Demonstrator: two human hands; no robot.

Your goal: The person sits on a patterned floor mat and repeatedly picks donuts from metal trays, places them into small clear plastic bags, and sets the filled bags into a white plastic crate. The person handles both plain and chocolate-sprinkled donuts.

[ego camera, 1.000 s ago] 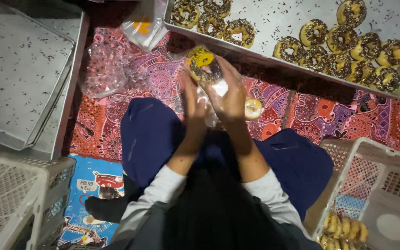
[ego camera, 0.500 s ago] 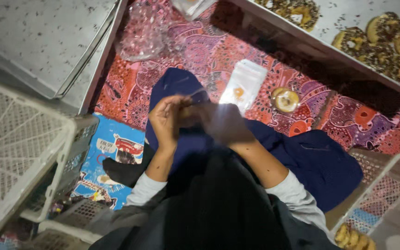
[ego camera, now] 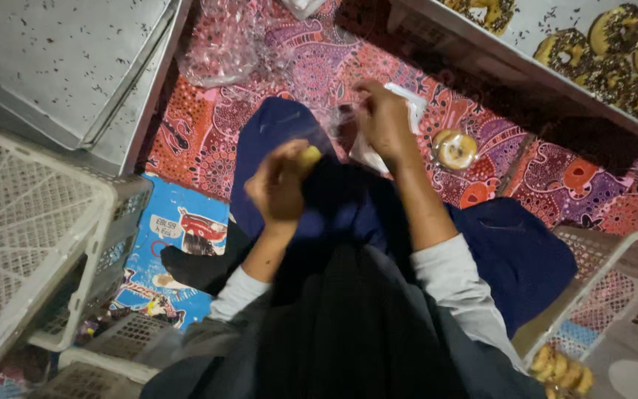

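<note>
I sit on a patterned red mat with dark blue trousers over my knees. My left hand is closed around a small yellow piece above my left knee. Further forward, my right hand pinches a clear plastic bag, held over a white packet lying on the mat. A wrapped doughnut lies on the mat just right of that hand.
A metal tray of sprinkled doughnuts runs along the top right. Empty metal trays lie at the top left. White plastic crates stand at the left and a crate with doughnuts stands at the bottom right. Crumpled clear plastic lies ahead.
My hands, together a second ago around a bagged doughnut, have parted: the right reaches forward with the clear bag, the left stays back. The view has swung left and down.
</note>
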